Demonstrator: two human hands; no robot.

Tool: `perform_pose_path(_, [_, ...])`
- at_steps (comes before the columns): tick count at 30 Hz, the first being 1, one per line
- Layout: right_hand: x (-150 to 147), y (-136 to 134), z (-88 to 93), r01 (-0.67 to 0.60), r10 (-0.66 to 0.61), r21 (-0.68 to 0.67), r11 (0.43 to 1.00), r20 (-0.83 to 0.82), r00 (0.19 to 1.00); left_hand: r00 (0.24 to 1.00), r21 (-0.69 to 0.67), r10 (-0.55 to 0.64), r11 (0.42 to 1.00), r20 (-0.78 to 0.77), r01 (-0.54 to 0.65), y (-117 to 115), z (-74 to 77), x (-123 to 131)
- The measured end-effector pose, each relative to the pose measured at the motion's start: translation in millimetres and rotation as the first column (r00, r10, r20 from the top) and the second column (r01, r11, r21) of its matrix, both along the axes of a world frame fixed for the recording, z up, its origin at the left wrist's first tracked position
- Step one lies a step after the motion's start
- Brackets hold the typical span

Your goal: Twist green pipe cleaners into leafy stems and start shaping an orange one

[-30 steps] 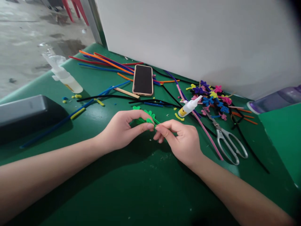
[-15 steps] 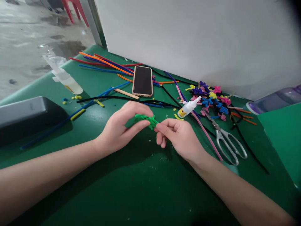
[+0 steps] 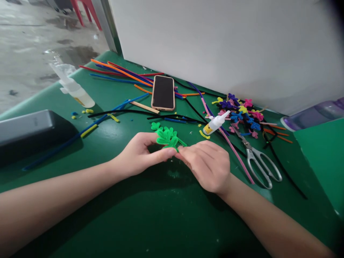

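A bright green pipe-cleaner piece (image 3: 166,137) with several rounded loops is held between both hands above the green table. My left hand (image 3: 143,154) grips it from the left, the thumb lying along its lower edge. From the right, my right hand (image 3: 205,163) pinches its lower end, fingers curled with the back of the hand up. A short green stem sticks out toward the upper right, just above my right fingertips. Beyond my right hand lies a small white glue bottle (image 3: 215,123) with a yellow label.
Metal scissors (image 3: 258,157) lie right of my right hand, below a pile of colourful pipe-cleaner flowers (image 3: 243,111). Farther back are a phone (image 3: 163,92) and loose pipe cleaners (image 3: 120,71). At left stand a dark box (image 3: 29,132) and a clear bottle (image 3: 77,94).
The green piece has turned so its loops now face up and spread out. My right hand has rolled over, back upward, and my left fingers have dropped behind the piece.
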State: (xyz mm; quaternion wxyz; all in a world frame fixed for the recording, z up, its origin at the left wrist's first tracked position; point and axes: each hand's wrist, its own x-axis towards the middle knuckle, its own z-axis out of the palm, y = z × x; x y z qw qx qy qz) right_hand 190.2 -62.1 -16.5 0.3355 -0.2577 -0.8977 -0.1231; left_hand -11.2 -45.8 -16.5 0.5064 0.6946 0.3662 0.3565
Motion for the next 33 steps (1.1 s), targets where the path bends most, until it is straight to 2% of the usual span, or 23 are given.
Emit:
perform_pose_path(4, [2, 0, 2.7, -0.054, 0.051, 0.059, 0.997, 0.062, 0.997, 1.000, -0.039, -0.009, 0.999, 0.014, 0.010, 1, -1.3, 2])
perform_pose_path(7, [1, 0, 0.6, -0.030, 0.030, 0.003, 1.000, -0.009, 1.000, 0.999, -0.054, -0.022, 0.998, 0.042, 0.024, 2, -3.7, 2])
perform_pose_path(9, [-2, 0, -0.4, 0.013, -0.023, -0.098, 0.995, -0.103, 0.994, 0.999, -0.050, -0.002, 0.999, 0.050, 0.005, 2, -4.1, 3])
perform_pose_path(11, [-6, -1, 1.0, 0.052, -0.102, -0.250, 0.967, -0.192, 0.976, 0.999, -0.032, 0.036, 0.999, 0.038, -0.034, 1, -3.7, 3])
perform_pose_path(13, [-10, -1, 4.9, 0.061, -0.210, -0.470, 0.880, -0.271, 0.939, 0.997, 0.004, 0.079, 0.997, 0.023, -0.079, 1, -3.2, 3])
perform_pose_path(14, [-12, -1, 7.2, 0.014, -0.251, -0.616, 0.788, -0.300, 0.920, 0.995, 0.019, 0.098, 0.995, 0.019, -0.098, 1, -3.0, 4])
perform_pose_path(15, [-13, -1, 9.3, -0.049, -0.304, -0.747, 0.663, -0.329, 0.894, 0.993, 0.033, 0.114, 0.993, 0.020, -0.114, 1, -3.0, 4])
perform_pose_path(17, [-15, 0, 11.7, -0.226, -0.390, -0.896, 0.382, -0.377, 0.840, 0.991, 0.057, 0.133, 0.989, 0.031, -0.135, 1, -3.5, 4])
perform_pose_path(19, [-15, 3, 10.8, -0.407, -0.462, -0.905, 0.124, -0.415, 0.784, 0.990, 0.079, 0.136, 0.987, 0.040, -0.139, 1, -4.2, 4])
perform_pose_path(21, [-14, 6, 7.2, -0.550, -0.517, -0.830, -0.097, -0.430, 0.740, 0.990, 0.100, 0.134, 0.986, 0.039, -0.137, 1, -4.8, 4])
perform_pose_path(23, [-12, 9, 2.9, -0.643, -0.558, -0.714, -0.277, -0.425, 0.713, 0.991, 0.111, 0.133, 0.985, 0.034, -0.136, 1, -4.9, 4])
perform_pose_path(24, [-12, 10, 1.2, -0.669, -0.571, -0.659, -0.344, -0.418, 0.706, 0.991, 0.114, 0.133, 0.984, 0.034, -0.136, 1, -4.6, 4])
perform_pose_path(25, [-12, 10, 0.2, -0.683, -0.579, -0.618, -0.389, -0.413, 0.703, 0.990, 0.114, 0.136, 0.984, 0.034, -0.139, 1, -4.2, 4])
perform_pose_path(26, [-12, 10, -0.1, -0.686, -0.581, -0.603, -0.408, -0.408, 0.704, 0.990, 0.111, 0.141, 0.983, 0.033, -0.143, 1, -3.7, 5])
perform_pose_path(27, [-12, 10, 0.4, -0.677, -0.575, -0.618, -0.399, -0.407, 0.710, 0.989, 0.099, 0.144, 0.984, 0.029, -0.146, 1, -3.1, 5])
perform_pose_path(28, [-12, 9, 1.5, -0.657, -0.559, -0.666, -0.355, -0.412, 0.720, 0.989, 0.077, 0.146, 0.986, 0.026, -0.148, 1, -2.8, 5])
perform_pose_path(29, [-12, 8, 2.9, -0.618, -0.533, -0.738, -0.272, -0.419, 0.735, 0.988, 0.043, 0.149, 0.988, 0.024, -0.150, 2, -2.7, 5])
perform_pose_path(30, [-12, 7, 4.3, -0.553, -0.497, -0.820, -0.146, -0.422, 0.758, 0.988, 0.003, 0.153, 0.988, 0.031, -0.153, 2, -3.1, 5])
perform_pose_path(31, [-11, 6, 5.4, -0.456, -0.456, -0.890, 0.026, -0.416, 0.787, 0.987, -0.039, 0.156, 0.987, 0.050, -0.154, 3, -4.1, 5])
perform_pose_path(32, [-10, 5, 5.8, -0.327, -0.413, -0.914, 0.238, -0.400, 0.818, 0.984, -0.078, 0.157, 0.985, 0.083, -0.151, 4, -5.6, 4])
perform_pose_path(33, [-8, 4, 5.6, -0.178, -0.370, -0.875, 0.451, -0.364, 0.855, 0.980, -0.115, 0.156, 0.983, 0.125, -0.142, 4, -7.3, 3])
